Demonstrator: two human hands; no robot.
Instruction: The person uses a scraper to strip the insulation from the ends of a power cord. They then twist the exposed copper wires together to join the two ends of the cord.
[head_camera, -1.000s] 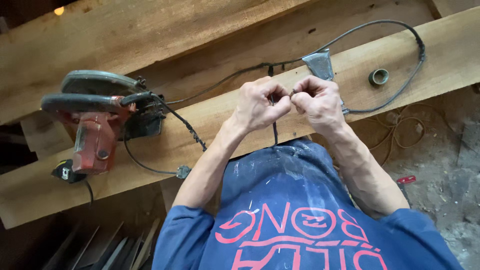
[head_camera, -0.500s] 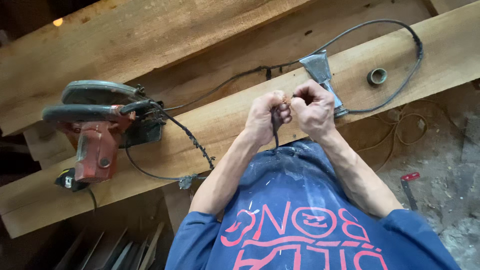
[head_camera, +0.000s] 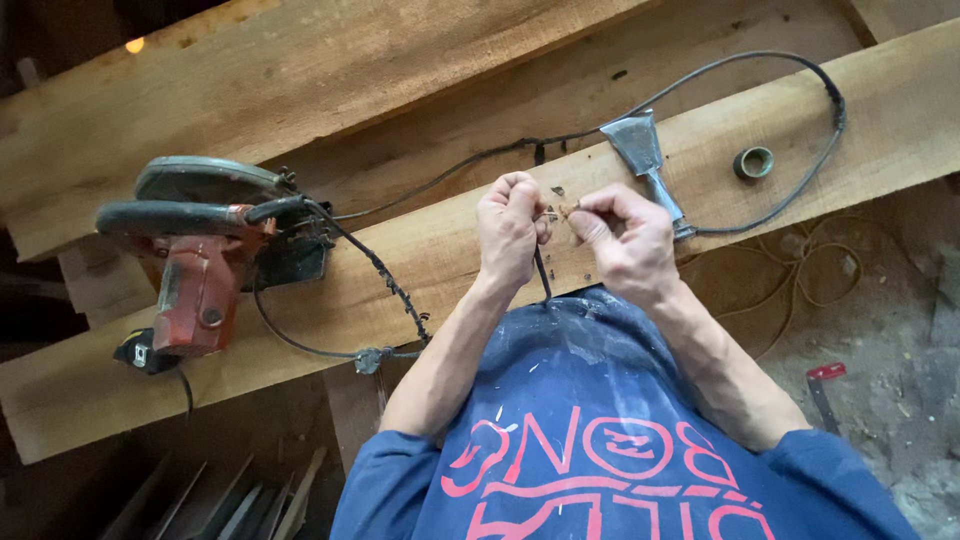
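Compared with half a second earlier, both hands sit slightly apart and bare wire ends show between them. Left of the hands, a red circular saw (head_camera: 205, 262) lies on the plank worktop (head_camera: 450, 240), its patched cable (head_camera: 375, 265) trailing toward them. Left hand (head_camera: 510, 228), curled shut, pinches the dark cable end (head_camera: 541, 270); right hand (head_camera: 625, 235), fingertips closed, grips the bare strands (head_camera: 566, 210). Right of the hands lie a hatchet (head_camera: 645, 160) and, farther right, a tape roll (head_camera: 753, 162). Judged step: twisting conductors into a splice; the next move probably calls for tight twisting, then tape.
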